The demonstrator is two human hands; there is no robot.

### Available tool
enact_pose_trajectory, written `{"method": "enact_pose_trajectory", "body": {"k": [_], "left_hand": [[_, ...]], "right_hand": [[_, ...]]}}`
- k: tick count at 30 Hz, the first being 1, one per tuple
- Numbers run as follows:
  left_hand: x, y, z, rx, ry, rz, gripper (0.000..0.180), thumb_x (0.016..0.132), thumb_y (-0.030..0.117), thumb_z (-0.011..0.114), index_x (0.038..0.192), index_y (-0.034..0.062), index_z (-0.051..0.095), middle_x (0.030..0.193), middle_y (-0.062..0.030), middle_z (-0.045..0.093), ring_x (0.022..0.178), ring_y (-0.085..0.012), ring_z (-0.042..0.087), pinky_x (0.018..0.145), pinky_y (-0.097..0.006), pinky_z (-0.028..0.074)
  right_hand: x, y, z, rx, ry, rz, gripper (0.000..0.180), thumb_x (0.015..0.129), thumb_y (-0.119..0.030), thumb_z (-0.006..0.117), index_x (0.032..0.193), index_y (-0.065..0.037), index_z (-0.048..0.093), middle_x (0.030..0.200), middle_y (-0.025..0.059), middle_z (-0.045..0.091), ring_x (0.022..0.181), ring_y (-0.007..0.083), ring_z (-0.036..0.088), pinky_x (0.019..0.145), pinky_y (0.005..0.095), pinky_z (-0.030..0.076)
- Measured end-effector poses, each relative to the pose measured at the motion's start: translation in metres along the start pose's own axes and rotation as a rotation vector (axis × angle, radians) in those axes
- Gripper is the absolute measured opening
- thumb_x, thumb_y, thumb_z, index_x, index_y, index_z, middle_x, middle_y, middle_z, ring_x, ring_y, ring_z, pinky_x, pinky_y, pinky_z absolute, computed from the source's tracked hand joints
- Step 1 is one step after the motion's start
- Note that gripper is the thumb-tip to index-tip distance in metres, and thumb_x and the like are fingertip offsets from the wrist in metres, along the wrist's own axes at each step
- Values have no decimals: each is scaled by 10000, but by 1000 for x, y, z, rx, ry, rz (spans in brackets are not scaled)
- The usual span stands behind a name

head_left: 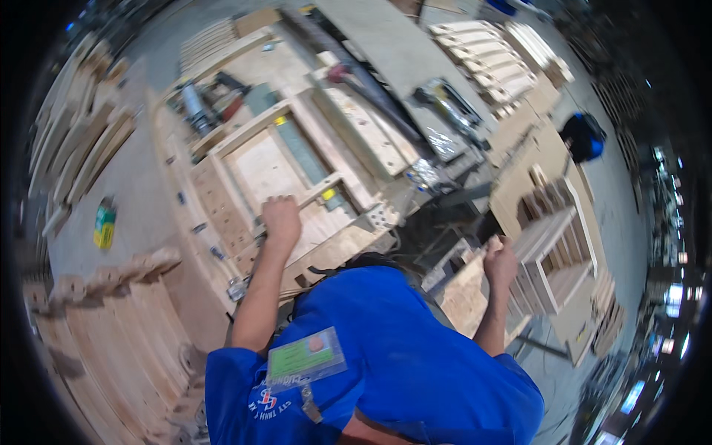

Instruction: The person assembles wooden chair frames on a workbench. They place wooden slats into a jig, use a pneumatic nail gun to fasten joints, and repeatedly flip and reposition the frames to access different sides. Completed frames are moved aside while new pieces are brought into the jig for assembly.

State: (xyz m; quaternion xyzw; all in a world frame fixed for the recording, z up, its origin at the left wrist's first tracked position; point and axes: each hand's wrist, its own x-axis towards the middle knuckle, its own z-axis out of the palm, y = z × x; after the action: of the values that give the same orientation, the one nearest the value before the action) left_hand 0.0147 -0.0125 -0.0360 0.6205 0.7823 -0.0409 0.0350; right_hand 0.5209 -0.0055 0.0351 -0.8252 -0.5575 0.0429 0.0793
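My left hand (282, 219) is closed over the near rail of a pale wooden frame (256, 132), which lies on the workbench in front of me. Grey-green strips (300, 152) with yellow marks run beneath that frame. Out to the right, my right hand (500, 261) is curled closed beside a slatted wooden assembly (545, 259). Whatever its fingers hold, if anything, is hidden. A flat wooden board (463, 297) lies just below that hand.
A power tool (195, 110) rests at the bench's far left. Curved wooden parts (81, 141) are stacked at left, near a green-yellow container (104, 222). More wooden parts (111, 341) lie at lower left. Slatted pieces (486, 63) stand far right, and a blue-black object (584, 138) nearby.
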Motion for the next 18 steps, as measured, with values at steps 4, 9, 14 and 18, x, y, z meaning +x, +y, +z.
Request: {"method": "enact_pose_trajectory", "body": {"k": [4,9,14,18], "left_hand": [[-1,9,-6,-15,-44,36,168,869,93,681,994,48,784,1000,-139,783,1061,-324,691,936,-465,513],[2,10,-5,10,18,67,147,880,84,664,947,54,791,965,-139,787,1030,-320,697,920,-461,512],[5,12,-3,87,50,54,146,889,120,660,916,82,798,922,-113,790,1010,-298,704,914,-454,504],[-2,11,1,84,31,26,147,888,141,668,923,94,803,930,-101,791,1015,-290,702,918,-455,490]], "right_hand": [[-16,31,8,-14,-52,103,409,1069,-403,618,1321,-86,676,966,238,769,946,422,756,853,524,582],[11,-9,37,685,-85,-67,355,1085,-266,636,1342,-25,678,964,193,783,869,267,777,815,380,586],[46,-144,48,667,63,-515,242,1023,-159,692,1208,-4,713,884,246,732,809,419,733,766,454,576],[44,-154,52,601,96,-561,166,1009,-120,695,1155,-44,717,926,251,746,844,453,736,759,501,571]]}}
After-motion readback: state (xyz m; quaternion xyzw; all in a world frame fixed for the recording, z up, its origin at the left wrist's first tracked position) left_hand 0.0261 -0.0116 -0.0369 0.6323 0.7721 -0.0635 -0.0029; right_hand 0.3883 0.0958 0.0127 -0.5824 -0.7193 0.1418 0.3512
